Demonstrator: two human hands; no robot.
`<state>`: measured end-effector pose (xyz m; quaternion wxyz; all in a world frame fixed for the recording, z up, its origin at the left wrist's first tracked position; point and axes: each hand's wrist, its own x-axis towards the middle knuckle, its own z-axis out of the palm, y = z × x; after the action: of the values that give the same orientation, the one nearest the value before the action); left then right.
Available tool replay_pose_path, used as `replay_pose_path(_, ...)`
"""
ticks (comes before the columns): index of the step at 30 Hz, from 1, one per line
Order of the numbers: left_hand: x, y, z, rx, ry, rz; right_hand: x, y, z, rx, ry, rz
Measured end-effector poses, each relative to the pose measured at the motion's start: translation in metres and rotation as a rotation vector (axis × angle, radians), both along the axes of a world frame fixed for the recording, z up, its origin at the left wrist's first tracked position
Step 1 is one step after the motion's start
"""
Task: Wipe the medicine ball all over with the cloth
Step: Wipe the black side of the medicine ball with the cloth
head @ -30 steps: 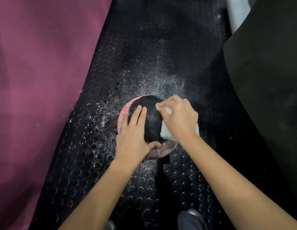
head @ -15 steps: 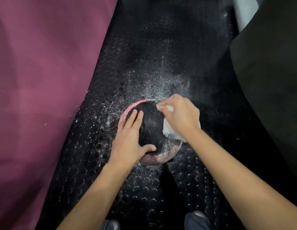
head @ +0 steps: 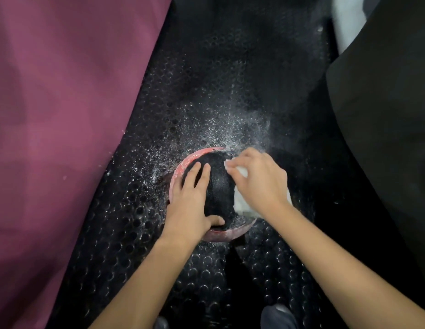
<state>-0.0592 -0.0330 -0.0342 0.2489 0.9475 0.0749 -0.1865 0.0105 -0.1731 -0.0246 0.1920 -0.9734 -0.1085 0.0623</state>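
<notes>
Head view: medicine ball [head: 217,186] sat mid-floor [head: 206,269] amid white dust — left hand [head: 190,205] flat on its left side, fingers straight; right hand [head: 259,184] clutched the white cloth [head: 240,201] against its right. Probably heavy, grippy — steady it from the sides.

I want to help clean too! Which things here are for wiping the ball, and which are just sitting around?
For the job: the medicine ball, the white cloth, the left hand resting on the ball, the right hand gripping the cloth.

Just there: the studded black mat, the white powder on it, the maroon pad, the black pad.
</notes>
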Motion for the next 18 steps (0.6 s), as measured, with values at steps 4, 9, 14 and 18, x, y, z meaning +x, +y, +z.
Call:
replay_pose_path(4,-0.007,-0.006,-0.001,0.035,-0.008,-0.046,0.028,-0.004,-0.007,0.051,0.056,-0.094)
replay_pose_path(9,-0.005,-0.006,-0.001,0.053,0.008,-0.04,0.013,-0.001,-0.003,0.002,0.025,-0.046)
replay_pose_path(14,-0.012,-0.01,-0.001,0.07,0.012,-0.083,0.032,-0.004,-0.004,0.013,0.066,-0.092)
replay_pose_path(18,-0.006,-0.015,0.0,0.104,0.026,-0.107,0.029,-0.004,-0.004,-0.061,0.057,-0.053)
